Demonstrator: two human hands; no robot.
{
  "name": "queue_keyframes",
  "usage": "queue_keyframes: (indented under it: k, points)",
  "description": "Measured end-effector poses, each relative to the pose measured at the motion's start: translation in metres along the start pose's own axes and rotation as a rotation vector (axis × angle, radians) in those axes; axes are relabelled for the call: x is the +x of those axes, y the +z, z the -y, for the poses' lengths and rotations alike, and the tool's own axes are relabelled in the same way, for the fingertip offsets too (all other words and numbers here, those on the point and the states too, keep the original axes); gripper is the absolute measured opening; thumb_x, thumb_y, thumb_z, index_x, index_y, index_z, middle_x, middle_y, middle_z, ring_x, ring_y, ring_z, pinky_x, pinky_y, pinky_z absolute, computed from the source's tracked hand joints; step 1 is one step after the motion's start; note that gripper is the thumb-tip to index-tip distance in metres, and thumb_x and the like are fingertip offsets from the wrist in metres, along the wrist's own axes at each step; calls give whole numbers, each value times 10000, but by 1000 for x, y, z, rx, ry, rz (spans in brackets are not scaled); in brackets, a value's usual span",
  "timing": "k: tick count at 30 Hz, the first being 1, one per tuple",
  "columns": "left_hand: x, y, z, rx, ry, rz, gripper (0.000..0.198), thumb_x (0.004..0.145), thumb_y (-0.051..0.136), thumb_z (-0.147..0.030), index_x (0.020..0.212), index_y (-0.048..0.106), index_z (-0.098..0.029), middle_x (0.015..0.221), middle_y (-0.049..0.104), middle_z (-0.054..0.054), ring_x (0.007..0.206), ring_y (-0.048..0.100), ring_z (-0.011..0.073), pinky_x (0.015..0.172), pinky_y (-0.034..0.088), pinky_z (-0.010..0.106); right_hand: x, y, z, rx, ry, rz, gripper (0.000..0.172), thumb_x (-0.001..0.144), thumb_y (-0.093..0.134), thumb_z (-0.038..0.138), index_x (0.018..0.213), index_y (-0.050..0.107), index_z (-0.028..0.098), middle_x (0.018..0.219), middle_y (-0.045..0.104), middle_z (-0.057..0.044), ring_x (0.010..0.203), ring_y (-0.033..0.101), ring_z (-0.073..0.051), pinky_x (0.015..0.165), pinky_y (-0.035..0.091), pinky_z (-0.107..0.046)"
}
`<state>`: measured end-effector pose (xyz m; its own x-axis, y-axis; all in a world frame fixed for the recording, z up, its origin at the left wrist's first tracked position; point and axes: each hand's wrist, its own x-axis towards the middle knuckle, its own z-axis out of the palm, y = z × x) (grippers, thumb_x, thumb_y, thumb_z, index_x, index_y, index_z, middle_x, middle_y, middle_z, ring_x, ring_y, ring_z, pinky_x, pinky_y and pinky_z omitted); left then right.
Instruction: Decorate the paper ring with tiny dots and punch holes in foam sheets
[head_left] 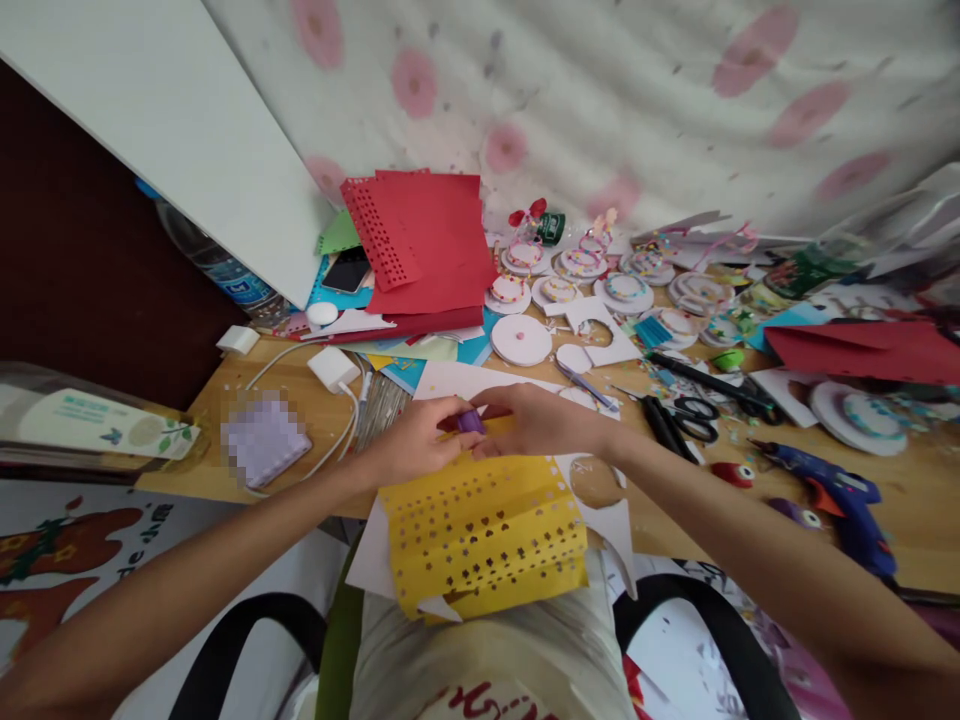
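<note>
A small purple paper punch [471,422] sits between my two hands at the top edge of a yellow sheet [487,530]. Rows of small heart, star and flower holes run across that sheet, which hangs over the desk's front edge toward my lap. My left hand [420,435] has its fingers closed around the punch. Bent over the punch and the sheet's upper edge from the other side is my right hand [532,420], closed, its fingertips partly hidden. White cut paper [611,530] lies under the yellow sheet.
Scissors [696,418], a blue glue gun [840,490] and a red punch with eyes [731,474] lie to the right. White discs with beaded bracelets [626,292] fill the back. Red sheets [442,240] are stacked behind; a charger [332,368] with cable is at left.
</note>
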<state>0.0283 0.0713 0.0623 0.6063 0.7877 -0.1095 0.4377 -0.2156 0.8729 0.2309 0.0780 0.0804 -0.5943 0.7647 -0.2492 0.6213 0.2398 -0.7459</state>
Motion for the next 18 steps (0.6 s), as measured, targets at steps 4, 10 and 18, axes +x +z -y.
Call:
queue_keyframes:
  k: [4,10,18]
  points:
    - [3,-12,6,-193,-55,32,272,834,617,-397,966,665,-164,977,691,61,901,643,210,799,509,329,-4,-11,-7,18,22,63,217,807,607,318,897,713,151,828,720,-51,715,636,-176,630,443,-256]
    - [-2,-28,16,-415,-219,-163,357,812,645,-510,965,709,-194,1030,714,55,1029,616,241,930,453,374,-13,-8,-15,98,48,75,163,790,570,259,757,686,149,700,667,-20,625,578,-143,565,408,-236]
    - [-3,-28,13,-790,-220,-51,383,814,651,-526,911,724,-163,985,727,86,947,662,228,899,473,374,-28,-2,-15,197,20,76,208,850,545,319,792,667,161,714,636,-7,638,557,-132,559,406,-225]
